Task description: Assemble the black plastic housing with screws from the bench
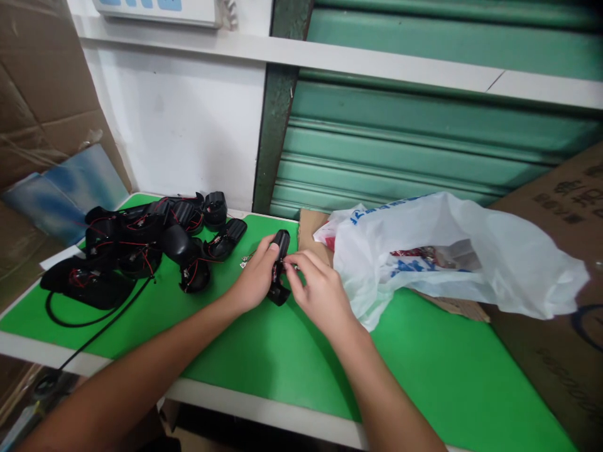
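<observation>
At the left of the green table (226, 351) a heap of black wired housings (141, 245) lies loose, whether finished or waiting I cannot tell; only one black housing (281, 242) seems in work, held upright over the table's middle; the left hand (257, 276) clasps it, thumb near its top; the right hand (318, 292) pinches at its side, fingers curled; a white plastic bag (447, 257) lies at the right on cardboard.

On the green table top (245, 358), a pile of black plastic housings with red wires (141, 242) lies left, a white plastic bag (452, 263) right on flat brown cardboard (307, 227), one black plastic piece (281, 241) between.
</observation>
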Action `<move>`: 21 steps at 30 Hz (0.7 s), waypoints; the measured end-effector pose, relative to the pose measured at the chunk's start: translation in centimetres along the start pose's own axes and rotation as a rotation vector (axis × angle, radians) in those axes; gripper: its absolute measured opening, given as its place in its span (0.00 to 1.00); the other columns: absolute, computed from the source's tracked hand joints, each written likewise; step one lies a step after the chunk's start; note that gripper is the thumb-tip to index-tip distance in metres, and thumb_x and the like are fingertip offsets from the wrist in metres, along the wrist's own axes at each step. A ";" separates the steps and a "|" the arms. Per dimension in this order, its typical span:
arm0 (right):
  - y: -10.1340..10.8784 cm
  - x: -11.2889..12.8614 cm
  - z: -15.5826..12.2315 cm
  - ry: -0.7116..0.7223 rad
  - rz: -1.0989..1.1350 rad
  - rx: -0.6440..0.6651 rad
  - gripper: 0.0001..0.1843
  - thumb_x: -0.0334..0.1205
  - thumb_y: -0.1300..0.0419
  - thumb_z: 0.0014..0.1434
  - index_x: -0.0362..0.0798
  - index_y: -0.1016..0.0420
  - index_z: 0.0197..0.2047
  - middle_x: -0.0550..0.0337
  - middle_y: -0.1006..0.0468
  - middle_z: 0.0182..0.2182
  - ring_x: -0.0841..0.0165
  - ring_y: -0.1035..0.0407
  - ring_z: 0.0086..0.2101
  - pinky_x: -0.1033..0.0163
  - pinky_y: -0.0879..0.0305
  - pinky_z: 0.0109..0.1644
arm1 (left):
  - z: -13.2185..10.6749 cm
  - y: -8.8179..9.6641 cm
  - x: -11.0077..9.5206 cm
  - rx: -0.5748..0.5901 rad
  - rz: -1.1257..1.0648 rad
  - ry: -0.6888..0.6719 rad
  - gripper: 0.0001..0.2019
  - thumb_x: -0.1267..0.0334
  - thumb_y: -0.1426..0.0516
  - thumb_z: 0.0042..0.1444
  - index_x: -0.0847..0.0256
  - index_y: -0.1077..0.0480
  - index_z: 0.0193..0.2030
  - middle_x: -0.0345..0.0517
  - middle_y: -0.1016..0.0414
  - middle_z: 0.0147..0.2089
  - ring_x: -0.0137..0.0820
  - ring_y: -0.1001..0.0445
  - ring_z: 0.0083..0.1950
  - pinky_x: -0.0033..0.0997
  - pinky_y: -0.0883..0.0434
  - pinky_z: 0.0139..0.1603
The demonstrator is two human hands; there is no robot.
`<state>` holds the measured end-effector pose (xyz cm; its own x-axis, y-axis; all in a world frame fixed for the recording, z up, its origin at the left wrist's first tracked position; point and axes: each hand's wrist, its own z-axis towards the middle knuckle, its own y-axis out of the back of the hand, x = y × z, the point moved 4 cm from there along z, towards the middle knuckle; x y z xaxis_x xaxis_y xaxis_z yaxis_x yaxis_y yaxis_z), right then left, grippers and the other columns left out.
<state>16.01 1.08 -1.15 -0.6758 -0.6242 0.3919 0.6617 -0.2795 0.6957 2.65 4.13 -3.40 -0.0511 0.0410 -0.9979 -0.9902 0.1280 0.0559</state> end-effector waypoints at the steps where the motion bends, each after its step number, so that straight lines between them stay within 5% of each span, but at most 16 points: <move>1: 0.0 0.0 0.0 -0.003 0.007 0.005 0.07 0.31 0.45 0.70 0.49 0.26 0.44 0.54 0.20 0.39 0.63 0.23 0.37 0.61 0.30 0.42 | 0.0 0.0 0.1 -0.001 -0.012 0.015 0.22 0.52 0.54 0.70 0.61 0.33 0.62 0.49 0.23 0.51 0.39 0.26 0.54 0.35 0.26 0.52; 6: 0.1 -0.2 0.2 -0.010 0.034 0.023 0.07 0.31 0.45 0.71 0.49 0.27 0.44 0.55 0.21 0.38 0.64 0.24 0.37 0.61 0.29 0.42 | -0.1 -0.2 0.5 0.034 -0.101 0.105 0.25 0.47 0.52 0.69 0.59 0.35 0.64 0.44 0.28 0.39 0.32 0.30 0.34 0.30 0.28 0.31; 21: 0.0 -0.4 0.2 -0.023 0.061 0.010 0.07 0.32 0.45 0.70 0.49 0.26 0.43 0.55 0.21 0.38 0.64 0.24 0.37 0.62 0.30 0.42 | 0.0 -0.3 0.3 0.033 -0.130 0.127 0.25 0.46 0.52 0.69 0.61 0.36 0.64 0.42 0.31 0.37 0.31 0.31 0.31 0.29 0.28 0.29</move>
<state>16.17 1.46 -1.21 -0.6419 -0.6227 0.4474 0.6985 -0.2341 0.6763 2.91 4.14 -3.71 0.0586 -0.1031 -0.9929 -0.9849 0.1563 -0.0743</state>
